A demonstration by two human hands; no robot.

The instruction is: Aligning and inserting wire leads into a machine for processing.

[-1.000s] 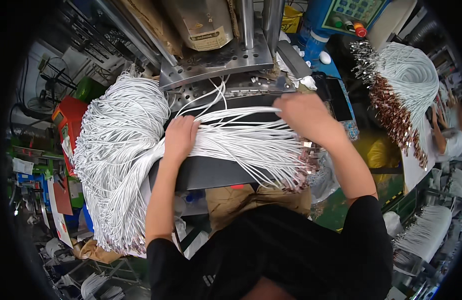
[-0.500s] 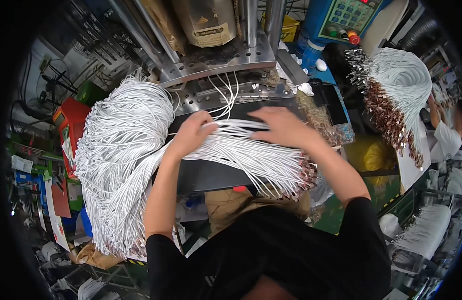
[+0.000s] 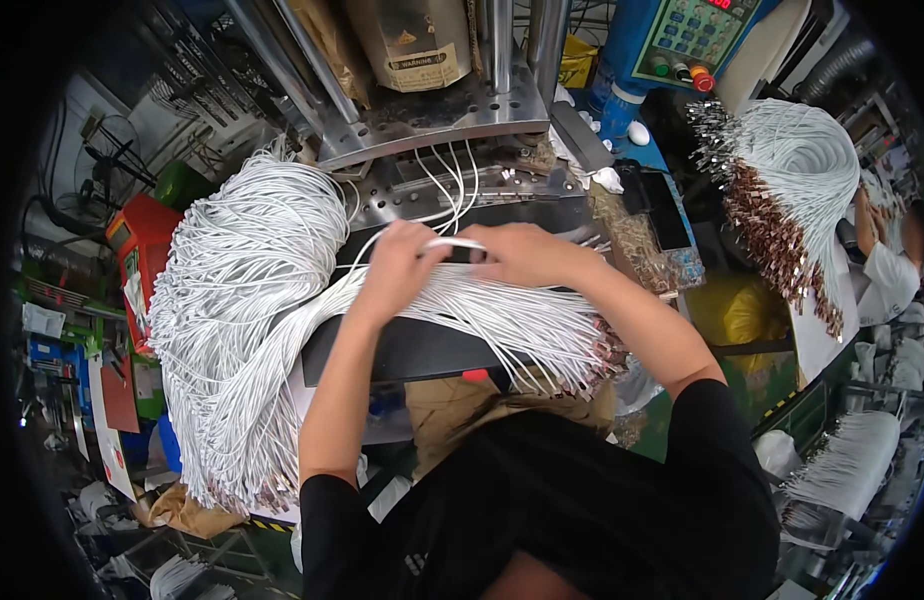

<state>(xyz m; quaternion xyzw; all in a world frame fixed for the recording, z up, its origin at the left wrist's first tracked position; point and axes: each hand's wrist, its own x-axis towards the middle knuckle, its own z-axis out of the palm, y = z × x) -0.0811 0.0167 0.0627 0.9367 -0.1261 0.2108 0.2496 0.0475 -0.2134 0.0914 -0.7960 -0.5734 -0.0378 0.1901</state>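
The largest mass is a heap of white cables (image 3: 247,230) at the person's left, a thick coil of thin, glossy, looping strands that droops toward the lower left, with reddish-brown tips at its bottom.

Smaller is the cable bundle (image 3: 472,310) lying across the black worktop (image 3: 407,352) in front of the person: smooth white strands, gathered narrow at the left, fanning out rightward to reddish-brown, metallic-looking ends (image 3: 607,350).

Above the bundle's far edge are the two hands, near each other, backs up and slightly blurred. The left hand (image 3: 397,265) has thumb and fingers brought together on a few white strands (image 3: 452,242); the right hand (image 3: 527,255), fingers bent inward, pinches the same strands, which bridge the small gap between the hands.
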